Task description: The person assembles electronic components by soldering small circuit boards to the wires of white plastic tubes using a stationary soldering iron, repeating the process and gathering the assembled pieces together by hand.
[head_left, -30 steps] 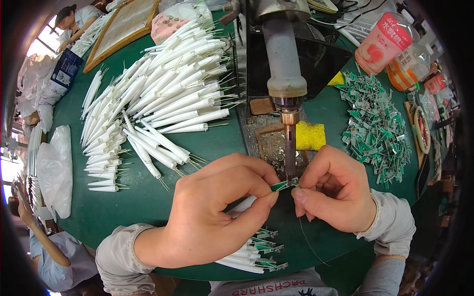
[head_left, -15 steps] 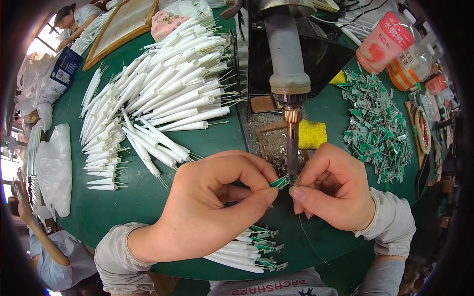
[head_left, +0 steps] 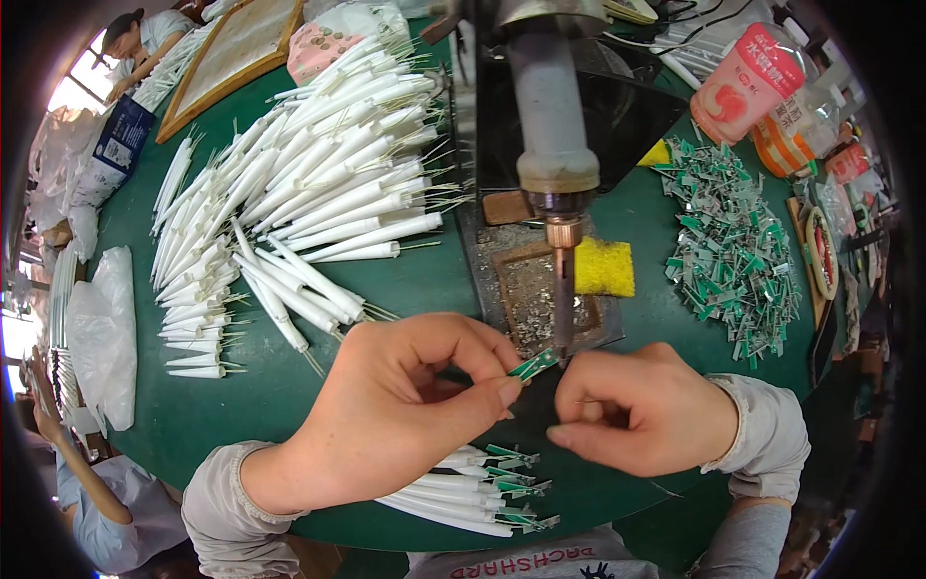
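Nearest us, a small batch of white tubes with green boards attached [head_left: 482,487] lay on the green worktop [head_left: 405,280]. Above it, our left hand [head_left: 405,410] pinched a small green circuit board [head_left: 533,365] between thumb and forefinger; our right hand [head_left: 641,410] was curled closed just beside it, its grip unclear. The board sat under the soldering iron tip [head_left: 563,309]. Beyond lay a yellow sponge [head_left: 604,266], a pile of white tubes [head_left: 318,203] and loose green boards [head_left: 738,251].

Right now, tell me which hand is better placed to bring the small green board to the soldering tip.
Left. The left hand already pinches the green circuit board just beside the soldering iron tip.
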